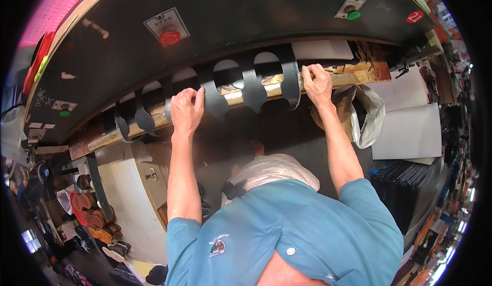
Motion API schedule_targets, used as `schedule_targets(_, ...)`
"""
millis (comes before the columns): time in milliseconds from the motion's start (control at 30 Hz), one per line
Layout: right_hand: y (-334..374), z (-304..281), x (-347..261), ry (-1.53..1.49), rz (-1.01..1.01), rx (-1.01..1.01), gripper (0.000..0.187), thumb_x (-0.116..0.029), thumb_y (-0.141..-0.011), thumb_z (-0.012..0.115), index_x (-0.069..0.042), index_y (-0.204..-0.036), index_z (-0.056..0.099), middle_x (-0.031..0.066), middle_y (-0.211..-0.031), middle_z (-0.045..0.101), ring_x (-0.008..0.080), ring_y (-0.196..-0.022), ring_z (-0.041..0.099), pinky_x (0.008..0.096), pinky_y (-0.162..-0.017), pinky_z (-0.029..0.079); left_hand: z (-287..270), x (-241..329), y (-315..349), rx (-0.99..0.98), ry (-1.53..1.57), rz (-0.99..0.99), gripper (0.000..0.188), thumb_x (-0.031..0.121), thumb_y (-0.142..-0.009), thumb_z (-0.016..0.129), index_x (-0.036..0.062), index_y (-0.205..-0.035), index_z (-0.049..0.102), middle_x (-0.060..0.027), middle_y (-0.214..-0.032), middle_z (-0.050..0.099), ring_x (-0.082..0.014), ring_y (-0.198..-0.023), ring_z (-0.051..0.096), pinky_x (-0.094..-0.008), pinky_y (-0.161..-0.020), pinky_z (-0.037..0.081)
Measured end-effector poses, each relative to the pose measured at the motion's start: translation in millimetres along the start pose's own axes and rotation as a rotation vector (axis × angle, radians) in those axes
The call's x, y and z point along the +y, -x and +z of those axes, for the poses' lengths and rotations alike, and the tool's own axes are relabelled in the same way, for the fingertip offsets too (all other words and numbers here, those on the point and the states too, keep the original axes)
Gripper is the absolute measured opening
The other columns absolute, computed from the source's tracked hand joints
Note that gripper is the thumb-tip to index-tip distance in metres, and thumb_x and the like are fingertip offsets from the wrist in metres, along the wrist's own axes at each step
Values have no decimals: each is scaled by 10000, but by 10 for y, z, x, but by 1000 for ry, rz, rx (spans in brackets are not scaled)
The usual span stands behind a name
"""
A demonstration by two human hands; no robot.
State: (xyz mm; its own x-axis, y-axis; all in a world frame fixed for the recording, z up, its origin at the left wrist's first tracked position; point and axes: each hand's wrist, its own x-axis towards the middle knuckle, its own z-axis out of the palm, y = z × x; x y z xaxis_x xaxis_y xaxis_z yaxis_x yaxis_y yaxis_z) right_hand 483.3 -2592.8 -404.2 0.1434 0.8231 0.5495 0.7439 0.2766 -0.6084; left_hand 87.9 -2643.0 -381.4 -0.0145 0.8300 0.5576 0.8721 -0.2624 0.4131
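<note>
A black sheet with rounded cut-outs (252,87) lies over the front edge of a machine's bed, and its tongue-like strips droop over the wooden edge. My left hand (187,111) is closed, with thumb and fingers pinched on a strip left of the sheet's middle. At the sheet's right end my right hand (318,85) is closed too, its fingertips pinched at the outer strip's edge. The sheet's back part is hidden under the machine's dark beam (256,14). Pale patches show through several cut-outs.
The beam carries a red button (169,37) and green buttons (353,14). A worn wooden board (371,71) edges the bed. At right are an open whitish sack (371,117), pale sheets (407,132) and stacked dark material (405,176). A cream cabinet (120,183) stands at left.
</note>
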Motion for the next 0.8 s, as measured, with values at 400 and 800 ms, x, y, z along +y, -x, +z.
schedule_targets(400, 723, -580, -338, -174, 583, -14, 320, -299, -972, 806, 15, -918, 766, -13, -744, 653, 78, -690, 544, 261, -661, 466, -601, 451, 969, -340, 125, -110, 208, 155, -906, 809, 45, -778, 687, -119, -782, 698, -357, -763, 674, -452, -707, 481)
schedule_targets(800, 967, -237, -1139, 268, -69, -372, 935, -419, -726, 878, -47, -1525, 566, 370, -1598, 377, 507, -1428, 434, 529, -1215, 400, -106, 1038, 537, -104, 561, 141, 281, 45, -1003, 629, -57, -1256, 698, -260, -1317, 704, -400, -1302, 644, -469, -1114, 504)
